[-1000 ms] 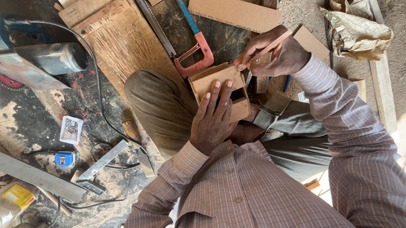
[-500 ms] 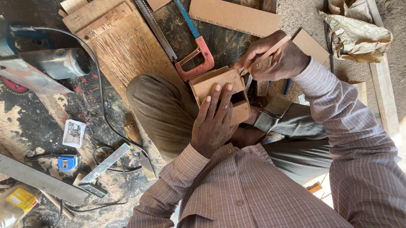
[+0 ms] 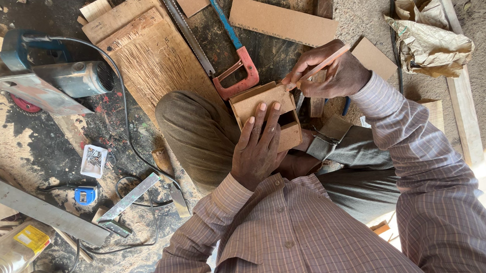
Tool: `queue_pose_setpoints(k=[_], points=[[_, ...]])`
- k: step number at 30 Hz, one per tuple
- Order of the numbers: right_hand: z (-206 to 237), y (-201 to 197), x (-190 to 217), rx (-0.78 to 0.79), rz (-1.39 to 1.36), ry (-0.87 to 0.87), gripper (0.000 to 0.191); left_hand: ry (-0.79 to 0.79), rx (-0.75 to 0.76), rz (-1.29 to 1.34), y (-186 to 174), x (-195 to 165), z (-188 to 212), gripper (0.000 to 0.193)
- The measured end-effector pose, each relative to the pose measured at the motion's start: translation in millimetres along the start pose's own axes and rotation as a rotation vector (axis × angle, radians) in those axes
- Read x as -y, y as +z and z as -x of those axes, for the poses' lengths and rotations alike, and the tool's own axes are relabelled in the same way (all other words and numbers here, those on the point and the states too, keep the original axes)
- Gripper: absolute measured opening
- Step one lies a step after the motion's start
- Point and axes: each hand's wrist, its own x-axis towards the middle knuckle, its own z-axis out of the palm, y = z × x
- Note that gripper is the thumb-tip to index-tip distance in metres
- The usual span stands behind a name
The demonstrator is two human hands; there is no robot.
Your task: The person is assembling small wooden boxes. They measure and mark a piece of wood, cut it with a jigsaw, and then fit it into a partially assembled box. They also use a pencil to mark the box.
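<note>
Head view: your right hand fingers pinch a pencil, tip at the top edge of the small wooden box, prob. to mark it. Left hand lies flat on the box, fingers spread, pinning it vs. your knee so it won't shift. Red-handled handsaw just above the box; circular saw well left of it.

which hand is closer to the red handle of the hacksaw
Right, narrowly. The right hand, holding a pencil, is just across the small wooden box from the red-handled hacksaw. The left hand lies flat on the box, lower down and farther off.
</note>
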Motion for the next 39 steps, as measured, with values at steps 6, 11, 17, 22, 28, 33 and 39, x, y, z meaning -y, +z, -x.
queue_pose_setpoints(k=[6, 11, 17, 22, 28, 33, 39], points=[[0.6, 0.0, 3.0, 0.016, -0.031, 0.003, 0.017, 0.01, 0.01, 0.009, 0.3, 0.7, 0.7, 0.059], [0.4, 3.2, 2.8, -0.017, -0.059, 0.001, 0.018, 0.004, -0.014, 0.021, 0.5, 0.5, 0.4, 0.061], [-1.8, 3.4, 7.5, -0.009, -0.01, -0.02, 0.016, 0.011, 0.017, 0.04, 0.9, 0.7, 1.0, 0.059], [-1.6, 3.2, 12.7, -0.035, 0.191, 0.054, 0.017, 0.009, 0.007, 0.032, 1.3, 0.3, 1.1, 0.06], [-3.2, 4.7, 11.6, -0.039, 0.076, -0.017, 0.016, 0.008, 0.004, 0.024, 2.1, -0.3, 0.8, 0.061], [-1.1, 5.1, 12.2, -0.07, 0.18, 0.076, 0.018, 0.002, -0.004, 0.03, 3.3, -1.3, 1.3, 0.06], [-1.3, 1.7, 7.7, -0.022, 0.094, -0.017, 0.016, -0.002, -0.003, 0.039, 4.9, -2.2, 2.0, 0.06]])
